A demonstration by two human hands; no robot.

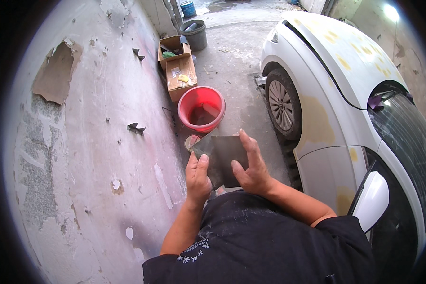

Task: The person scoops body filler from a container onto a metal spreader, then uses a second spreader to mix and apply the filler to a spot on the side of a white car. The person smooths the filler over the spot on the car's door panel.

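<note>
A dark grey sheet, apparently sandpaper (230, 152), is held at chest height in front of my black shirt, with a crease down its middle. My left hand (198, 175) pinches its left part, thumb on top. On the other side my right hand (255, 168) grips the right edge between thumb and fingers. Just beyond the sheet stands a red plastic bucket (184, 117) with dark liquid and a pale block inside. A small round tin (189, 142) with a pink item on it is partly covered by the sheet.
A white car (316, 85) with yellowish filler patches stands on the right, its wing mirror (372, 198) beside my right arm. Peeling wall (92, 149) with metal brackets runs along the left. Cardboard boxes (181, 69) and a grey bin (197, 37) line the wall.
</note>
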